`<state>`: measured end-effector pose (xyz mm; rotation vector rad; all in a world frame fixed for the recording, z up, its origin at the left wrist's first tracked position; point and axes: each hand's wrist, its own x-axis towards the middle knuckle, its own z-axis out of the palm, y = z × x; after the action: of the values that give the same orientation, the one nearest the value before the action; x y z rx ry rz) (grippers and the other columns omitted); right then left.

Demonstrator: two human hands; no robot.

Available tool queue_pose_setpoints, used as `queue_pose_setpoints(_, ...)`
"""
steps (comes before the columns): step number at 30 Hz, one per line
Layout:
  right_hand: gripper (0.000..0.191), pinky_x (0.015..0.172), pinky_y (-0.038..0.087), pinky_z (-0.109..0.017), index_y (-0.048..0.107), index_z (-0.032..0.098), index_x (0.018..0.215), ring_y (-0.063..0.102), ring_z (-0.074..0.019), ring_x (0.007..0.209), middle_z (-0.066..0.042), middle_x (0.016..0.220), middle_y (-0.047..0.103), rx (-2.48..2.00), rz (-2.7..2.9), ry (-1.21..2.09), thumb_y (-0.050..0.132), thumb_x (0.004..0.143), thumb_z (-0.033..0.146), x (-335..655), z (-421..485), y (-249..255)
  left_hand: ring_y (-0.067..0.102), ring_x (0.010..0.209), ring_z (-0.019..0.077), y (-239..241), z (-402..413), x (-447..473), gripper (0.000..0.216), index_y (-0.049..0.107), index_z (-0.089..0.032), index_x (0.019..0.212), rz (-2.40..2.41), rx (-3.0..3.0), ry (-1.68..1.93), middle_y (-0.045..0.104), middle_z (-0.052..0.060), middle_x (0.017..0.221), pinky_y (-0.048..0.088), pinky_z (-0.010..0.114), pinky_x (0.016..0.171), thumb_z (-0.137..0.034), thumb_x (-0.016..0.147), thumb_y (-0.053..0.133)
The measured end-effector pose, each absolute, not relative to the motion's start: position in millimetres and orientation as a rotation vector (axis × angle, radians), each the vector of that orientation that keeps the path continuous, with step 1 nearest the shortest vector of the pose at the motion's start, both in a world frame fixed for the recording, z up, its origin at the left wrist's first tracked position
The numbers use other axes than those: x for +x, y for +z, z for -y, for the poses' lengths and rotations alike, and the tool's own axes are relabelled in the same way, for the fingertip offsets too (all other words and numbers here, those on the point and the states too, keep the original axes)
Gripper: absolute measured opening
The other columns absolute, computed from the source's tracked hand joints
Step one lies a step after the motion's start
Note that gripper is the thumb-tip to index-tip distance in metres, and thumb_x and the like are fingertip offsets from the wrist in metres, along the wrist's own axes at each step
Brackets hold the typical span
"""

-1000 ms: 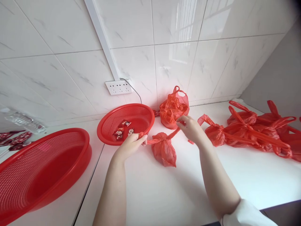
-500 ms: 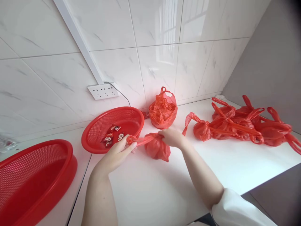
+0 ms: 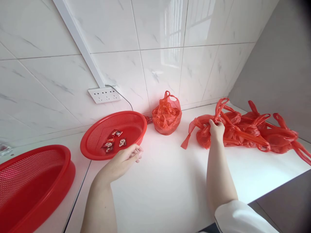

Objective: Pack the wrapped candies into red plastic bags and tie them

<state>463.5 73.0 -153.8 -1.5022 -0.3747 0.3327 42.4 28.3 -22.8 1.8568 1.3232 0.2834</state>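
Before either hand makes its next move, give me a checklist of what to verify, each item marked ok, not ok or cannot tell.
1. Right hand has a grip on a red bag: ok, it pinches the plastic below the raised loop.
2. Left hand free: ok, nothing visible in it.
3. Left hand off the smaller basket: cannot tell; it overlaps the near rim in this view.
4. Wrapped packets inside that basket: ok.
5. Held bag distinct from the bag pile: not ok, their red plastic overlaps.
6. Stuffed bag apart from the pile: ok.
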Motion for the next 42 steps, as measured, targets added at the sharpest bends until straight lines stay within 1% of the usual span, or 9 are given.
queue_pose_setpoints(3, 0.043, 0.085, 0.055, -0.044, 0.05, 0.016, 0.115, 0.064, -0.0284, 0.102, -0.016, 0.116, 0.058, -1.524, 0.307, 0.229, 0.058, 0.076, 0.034, 461, -75, -158, 0.064, 0.093, 0.0215, -22, -28, 44, 0.026, 0.06, -0.025, 0.094, -1.343, 1.862, 0.279, 0.067, 0.003, 0.098, 0.047, 0.033, 0.084, -0.047, 0.088, 0.046)
queue_pose_setpoints(7, 0.053, 0.109, 0.035, -0.05, 0.048, 0.015, 0.127, 0.036, -0.0314, 0.136, -0.019, 0.138, 0.044, -1.618, 0.548, -0.109, 0.058, 0.078, 0.032, 431, -82, -136, 0.064, 0.091, 0.021, -22, -28, 44, 0.026, 0.06, -0.025, 0.096, -1.368, 1.875, 0.263, 0.067, 0.003, 0.096, 0.047, 0.032, 0.083, -0.047, 0.087, 0.047)
queue_pose_setpoints(13, 0.027, 0.1, 0.045, -0.042, 0.067, 0.02, 0.097, 0.058, -0.0236, 0.114, -0.01, 0.119, 0.065, -1.447, 1.216, 0.193, 0.043, 0.088, 0.027, 354, -125, -114, 0.062, 0.093, 0.0206, -21, -26, 44, 0.027, 0.056, -0.026, 0.097, -1.362, 1.891, 0.217, 0.066, 0.002, 0.096, 0.046, 0.032, 0.083, -0.048, 0.089, 0.044)
queue_pose_setpoints(18, 0.031, 0.094, 0.046, -0.038, 0.061, 0.019, 0.111, 0.057, -0.0248, 0.113, -0.012, 0.124, 0.061, -1.594, 1.369, 0.304, 0.051, 0.083, 0.02, 322, -164, -124, 0.061, 0.096, 0.0207, -22, -24, 42, 0.028, 0.055, -0.026, 0.1, -1.345, 1.89, 0.199, 0.066, 0.002, 0.094, 0.046, 0.032, 0.082, -0.049, 0.089, 0.044)
queue_pose_setpoints(25, 0.008, 0.062, 0.042, -0.029, 0.048, 0.022, 0.075, 0.051, -0.0167, 0.063, 0.0, 0.07, 0.058, -1.655, 1.161, 0.282, 0.053, 0.077, 0.028, 320, -166, -133, 0.062, 0.096, 0.022, -23, -21, 39, 0.033, 0.057, -0.025, 0.101, -1.325, 1.884, 0.228, 0.066, 0.003, 0.093, 0.047, 0.033, 0.08, -0.052, 0.088, 0.044)
queue_pose_setpoints(34, 0.036, 0.063, 0.042, -0.028, 0.041, 0.023, 0.064, 0.054, -0.0182, 0.067, 0.001, 0.063, 0.052, -1.427, 1.364, 0.493, 0.047, 0.085, 0.051, 317, -139, -120, 0.063, 0.093, 0.0229, -28, -22, 38, 0.036, 0.06, -0.025, 0.1, -1.302, 1.904, 0.257, 0.068, 0.004, 0.092, 0.047, 0.033, 0.078, -0.054, 0.085, 0.045)
queue_pose_setpoints(38, 0.018, 0.079, 0.047, -0.032, 0.053, 0.021, 0.089, 0.058, -0.0205, 0.094, -0.009, 0.1, 0.061, -1.42, 1.181, 0.255, 0.049, 0.084, 0.037, 318, -153, -122, 0.063, 0.091, 0.0228, -28, -21, 39, 0.037, 0.06, -0.025, 0.1, -1.313, 1.909, 0.247, 0.068, 0.004, 0.093, 0.047, 0.033, 0.078, -0.055, 0.085, 0.045)
queue_pose_setpoints(40, 0.035, 0.086, 0.046, -0.034, 0.052, 0.019, 0.107, 0.054, -0.0219, 0.107, -0.012, 0.118, 0.055, -1.473, 1.157, 0.249, 0.06, 0.074, 0.03, 320, -166, -123, 0.063, 0.091, 0.0228, -28, -20, 40, 0.038, 0.06, -0.026, 0.1, -1.321, 1.911, 0.237, 0.067, 0.004, 0.095, 0.047, 0.033, 0.077, -0.057, 0.085, 0.044)
queue_pose_setpoints(42, 0.044, 0.08, 0.047, -0.034, 0.053, 0.019, 0.108, 0.056, -0.0232, 0.099, -0.01, 0.108, 0.059, -1.597, 1.212, 0.355, 0.065, 0.066, 0.026, 324, -176, -121, 0.062, 0.091, 0.0227, -27, -19, 40, 0.039, 0.06, -0.026, 0.1, -1.331, 1.908, 0.231, 0.067, 0.004, 0.096, 0.047, 0.033, 0.077, -0.057, 0.085, 0.044)
